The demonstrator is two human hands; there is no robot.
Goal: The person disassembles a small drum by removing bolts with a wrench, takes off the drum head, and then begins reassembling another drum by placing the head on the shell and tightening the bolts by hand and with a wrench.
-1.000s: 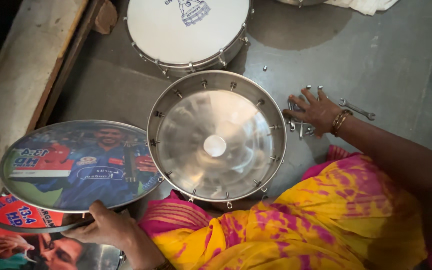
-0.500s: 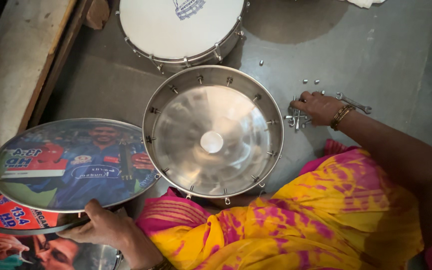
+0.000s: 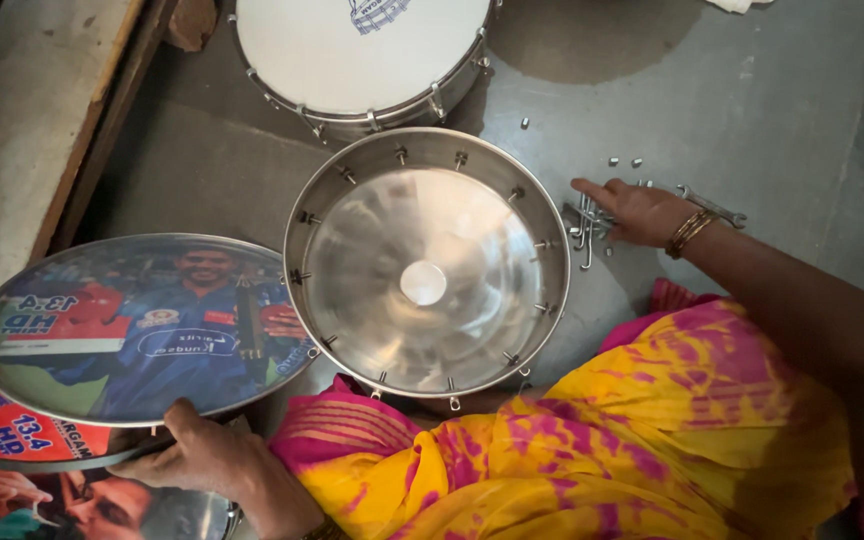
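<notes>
A shiny steel drum shell (image 3: 427,265) lies open side up on the grey floor in front of me. My left hand (image 3: 207,455) grips the near rim of a round printed drum head (image 3: 142,325) showing a figure in blue, held tilted to the shell's left. My right hand (image 3: 637,210) rests palm down on a small pile of metal hooks and bolts (image 3: 584,228) just right of the shell, fingers spread. A bangle circles that wrist.
A finished drum with a white head (image 3: 367,50) sits beyond the shell. More printed drum heads (image 3: 22,475) lie stacked at lower left. A spanner (image 3: 714,208) and loose nuts (image 3: 624,162) lie by my right hand. A raised ledge (image 3: 22,120) borders the left.
My right hand has stayed on the pile of hooks, shifting slightly. The printed drum head in my left hand has barely moved; the view drifted a little.
</notes>
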